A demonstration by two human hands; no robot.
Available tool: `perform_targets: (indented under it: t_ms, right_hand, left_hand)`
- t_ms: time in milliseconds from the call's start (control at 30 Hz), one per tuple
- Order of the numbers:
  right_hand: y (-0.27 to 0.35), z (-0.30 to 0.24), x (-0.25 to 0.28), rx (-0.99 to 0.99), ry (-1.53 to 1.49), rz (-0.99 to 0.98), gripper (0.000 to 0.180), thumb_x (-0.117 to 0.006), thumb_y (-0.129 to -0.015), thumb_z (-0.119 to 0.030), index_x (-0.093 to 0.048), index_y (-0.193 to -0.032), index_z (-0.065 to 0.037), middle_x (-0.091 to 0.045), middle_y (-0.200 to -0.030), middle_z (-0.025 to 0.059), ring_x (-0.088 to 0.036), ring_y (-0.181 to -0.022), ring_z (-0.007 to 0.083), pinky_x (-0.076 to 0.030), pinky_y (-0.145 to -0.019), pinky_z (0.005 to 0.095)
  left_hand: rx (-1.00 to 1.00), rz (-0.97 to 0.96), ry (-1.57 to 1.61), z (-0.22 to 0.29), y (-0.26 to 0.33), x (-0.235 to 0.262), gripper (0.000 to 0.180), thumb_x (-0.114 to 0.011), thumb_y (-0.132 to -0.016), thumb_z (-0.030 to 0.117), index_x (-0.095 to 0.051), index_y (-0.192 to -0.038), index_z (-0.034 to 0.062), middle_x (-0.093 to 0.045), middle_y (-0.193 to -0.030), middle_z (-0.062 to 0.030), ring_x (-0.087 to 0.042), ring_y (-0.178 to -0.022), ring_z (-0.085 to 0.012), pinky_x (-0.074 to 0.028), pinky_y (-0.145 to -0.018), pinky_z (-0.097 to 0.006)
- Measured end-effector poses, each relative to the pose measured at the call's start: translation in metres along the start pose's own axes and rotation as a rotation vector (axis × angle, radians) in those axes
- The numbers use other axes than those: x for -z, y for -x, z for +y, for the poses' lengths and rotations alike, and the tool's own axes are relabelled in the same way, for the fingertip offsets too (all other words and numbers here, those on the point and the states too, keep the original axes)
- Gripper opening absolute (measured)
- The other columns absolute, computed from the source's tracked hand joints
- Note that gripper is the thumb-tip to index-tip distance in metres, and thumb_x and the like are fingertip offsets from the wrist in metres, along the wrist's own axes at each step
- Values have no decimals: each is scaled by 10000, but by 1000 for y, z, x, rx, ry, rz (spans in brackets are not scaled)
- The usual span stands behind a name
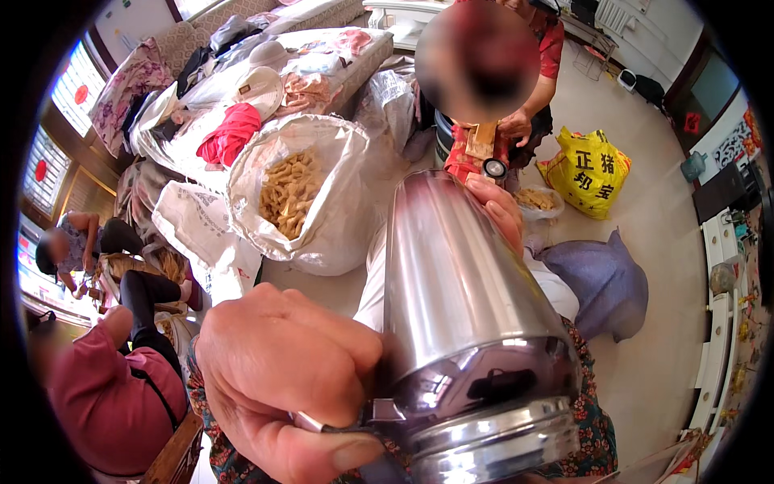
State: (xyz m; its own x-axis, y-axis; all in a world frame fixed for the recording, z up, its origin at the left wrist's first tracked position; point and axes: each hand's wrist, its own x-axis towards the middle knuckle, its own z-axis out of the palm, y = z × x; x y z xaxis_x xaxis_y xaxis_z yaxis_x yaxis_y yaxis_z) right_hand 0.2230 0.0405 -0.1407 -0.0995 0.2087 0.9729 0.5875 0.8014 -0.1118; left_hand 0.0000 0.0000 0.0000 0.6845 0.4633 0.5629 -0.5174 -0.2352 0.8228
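A large, shiny steel insulated mug (459, 274) is tilted close in front of me, its narrower end pointing away and its ringed wide end nearest me. My left hand (282, 379) is closed around the handle on the mug's left side, thumb and fingers curled in. On the far right side of the mug, the fingers of my right hand (498, 211) press against the steel; the rest of that hand is hidden behind it. What the mug contains cannot be seen.
Beyond my knees stands a white woven sack (322, 242) of tan, root-like pieces. A person in red sits opposite, near a yellow bag (592, 173) and a clear bag (538, 202) of similar pieces. Purple-grey cloth (601, 282) lies right. Two people sit left; a bed (367, 60) holds clothes.
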Motion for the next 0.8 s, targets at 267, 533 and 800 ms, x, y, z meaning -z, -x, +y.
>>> perform_targets:
  t_ms: [267,533,800]
  right_hand:
    - [8,-3,-2,-71,-34,-9,673,-722,-694,-153,-372,-1250,-6,-500,-1223,231,-520,-1094,373,-374,-934,488]
    - [6,-4,-7,-76,-7,8,659,-717,-699,-149,-381,-1248,-10,-500,-1230,229,-519,-1098,368,-370,-935,485]
    - [4,3,1,-55,-8,9,611,-702,-728,-158,-398,-1237,-7,-517,-1216,227,-532,-1088,364,-361,-944,476]
  left_hand:
    - [39,114,63,-4,-6,-8,330,-684,-733,68,-433,-523,24,-466,-433,-137,-391,-334,-213,-288,-350,-336]
    - [15,24,35,-5,-7,2,319,-689,-730,62,-447,-525,32,-467,-429,-116,-382,-324,-197,-255,-336,-329]
    - [-28,37,86,-10,-9,0,323,-700,-718,54,-451,-515,33,-460,-418,-88,-374,-313,-168,-232,-327,-311]
